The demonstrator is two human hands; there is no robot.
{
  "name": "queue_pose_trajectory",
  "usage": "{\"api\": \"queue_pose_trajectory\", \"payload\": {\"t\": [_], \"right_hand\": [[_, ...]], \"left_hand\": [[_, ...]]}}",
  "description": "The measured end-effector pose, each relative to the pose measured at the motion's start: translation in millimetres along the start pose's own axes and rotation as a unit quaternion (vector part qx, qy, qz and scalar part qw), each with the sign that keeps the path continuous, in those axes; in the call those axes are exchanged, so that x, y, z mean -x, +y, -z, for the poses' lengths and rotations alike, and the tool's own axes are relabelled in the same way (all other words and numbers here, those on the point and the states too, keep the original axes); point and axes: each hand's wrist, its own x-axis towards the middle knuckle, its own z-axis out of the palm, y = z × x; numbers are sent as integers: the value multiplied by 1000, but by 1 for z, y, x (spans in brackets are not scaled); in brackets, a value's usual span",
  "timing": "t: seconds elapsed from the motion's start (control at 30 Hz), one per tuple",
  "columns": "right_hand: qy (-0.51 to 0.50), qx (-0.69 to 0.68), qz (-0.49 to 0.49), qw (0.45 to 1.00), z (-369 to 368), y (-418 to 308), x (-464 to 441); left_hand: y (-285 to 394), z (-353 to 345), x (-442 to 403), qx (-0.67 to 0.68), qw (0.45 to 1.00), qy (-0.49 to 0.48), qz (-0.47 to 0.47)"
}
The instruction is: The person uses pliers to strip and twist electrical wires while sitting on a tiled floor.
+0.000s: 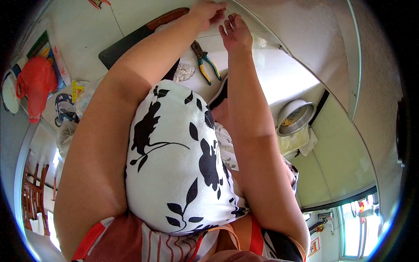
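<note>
Both my arms stretch forward to the far edge of the floor. My left hand (210, 13) is closed, its fingertips pinched together near a thin, light strand too fine to identify. Just beside it, my right hand (238, 37) has its palm turned up and fingers curled, with thumb and fingertip pinched close to that same strand. Below the hands lie pliers (204, 63) with green and yellow handles. Under my left forearm is a cleaver (126, 45) with a dark blade and brown handle. A crumpled grey-white clump (184, 72) rests near the pliers.
A metal bowl (301, 117) with something yellowish inside stands at the right, by a pale green cabinet (345, 161). A red plastic bag (37, 83) and other packages are at the left. My knees, under black-and-white leaf-print cloth (174, 153), fill the middle.
</note>
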Motion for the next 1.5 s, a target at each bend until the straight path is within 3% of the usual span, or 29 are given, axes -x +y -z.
{"api": "queue_pose_trajectory", "payload": {"t": [0.2,0.3,0.37,0.4,0.43,0.47,0.53,0.57,0.67,0.77,0.87,0.97,1.07,1.17,1.27,1.4,1.5], "right_hand": [[-41,-31,-93,994,-2,-11,-9],[-20,24,-111,993,-4,-21,-15],[46,228,-30,972,-9,-27,-8],[79,325,11,942,-12,-29,-1],[89,415,148,893,-12,-27,6],[96,492,281,819,-14,-24,13],[101,601,518,600,-17,-15,22],[113,602,548,569,-21,-13,23],[97,740,412,522,-30,-17,16],[65,785,384,481,-35,-21,7],[55,813,297,498,-41,-30,-1],[44,812,316,489,-44,-30,0],[9,779,347,522,-32,-30,-16],[-35,714,310,627,-24,-31,-24],[-25,576,162,801,-21,-24,-31],[21,689,289,664,-5,-18,-72],[15,732,276,622,-27,-37,-30]], "left_hand": [[10,5,6,54,996,-67,7],[13,7,9,36,995,-90,8],[21,3,21,-13,998,-64,7],[23,2,25,-21,998,-59,7],[25,0,30,-29,998,-53,7],[27,-1,33,-37,998,-47,6],[21,6,26,-41,997,-65,-4],[19,9,23,-43,996,-74,-10],[22,9,24,-103,993,-48,-32],[38,3,42,-300,952,0,-59],[31,11,28,-321,941,-7,-105],[31,8,26,-306,947,-5,-94],[30,8,21,-288,955,-6,-77],[32,6,25,-261,963,-13,-74],[34,6,26,-266,961,-11,-73],[26,15,15,-300,950,-14,-84],[29,10,23,-290,952,-11,-93]]}}
